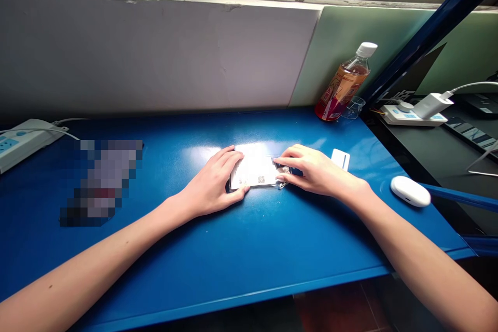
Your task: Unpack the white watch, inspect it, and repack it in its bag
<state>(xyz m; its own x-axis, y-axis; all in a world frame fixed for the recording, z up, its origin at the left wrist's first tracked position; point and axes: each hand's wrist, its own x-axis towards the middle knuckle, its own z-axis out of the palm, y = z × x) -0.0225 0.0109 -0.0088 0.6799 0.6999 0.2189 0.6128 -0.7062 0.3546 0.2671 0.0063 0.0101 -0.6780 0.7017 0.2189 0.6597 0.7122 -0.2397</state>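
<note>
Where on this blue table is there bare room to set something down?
Bare: the front strip of the blue table along its near edge, and the back strip along the wall, left of the bottle. Crowded: the middle, where left hand and right hand press the white packet, and the right end, with the white card and oval case.

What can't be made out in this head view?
Head view:
1. White labelled item: glare bleaches its print; left hand and right hand cover both ends.
2. Pixelated patch on the blue table: blurred out.
3. Power strip: cut by the left edge.
4. Bottle label: print too small.
</note>
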